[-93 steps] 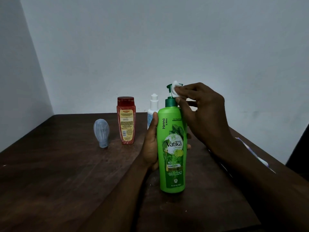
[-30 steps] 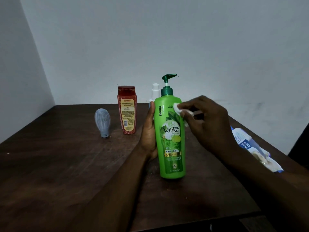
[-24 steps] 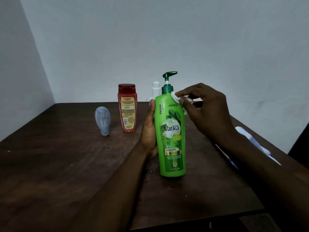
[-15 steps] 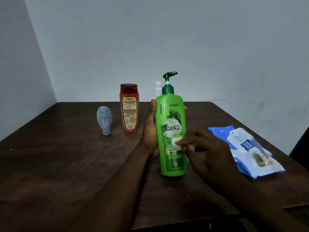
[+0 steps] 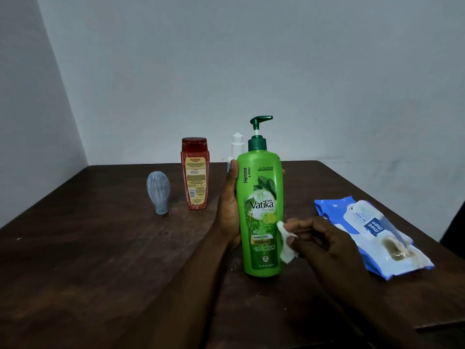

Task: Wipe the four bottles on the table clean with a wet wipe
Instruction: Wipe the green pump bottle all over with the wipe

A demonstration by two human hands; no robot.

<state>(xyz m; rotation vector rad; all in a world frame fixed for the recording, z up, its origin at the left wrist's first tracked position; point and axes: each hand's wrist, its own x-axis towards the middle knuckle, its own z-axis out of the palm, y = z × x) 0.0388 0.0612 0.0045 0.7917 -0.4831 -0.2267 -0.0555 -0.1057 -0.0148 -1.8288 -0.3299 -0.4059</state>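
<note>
A tall green pump shampoo bottle (image 5: pixel 260 197) stands upright on the dark wooden table (image 5: pixel 100 260). My left hand (image 5: pixel 227 210) grips its left side. My right hand (image 5: pixel 324 243) pinches a small white wet wipe (image 5: pixel 285 245) against the bottle's lower right side. Behind stand a red bottle (image 5: pixel 194 172) and a white bottle (image 5: pixel 237 144), mostly hidden by the green one. A small grey-blue bottle (image 5: pixel 158 192) stands cap-down at the left.
A blue and white wet wipe pack (image 5: pixel 372 233) lies on the table at the right, close to my right hand. Pale walls meet behind the table at the back left. The table's right edge runs just past the pack.
My right hand with the wipe went from the pump head down the bottle's front to its lower right side. The wipe pack has come into view. My left hand keeps its hold.
</note>
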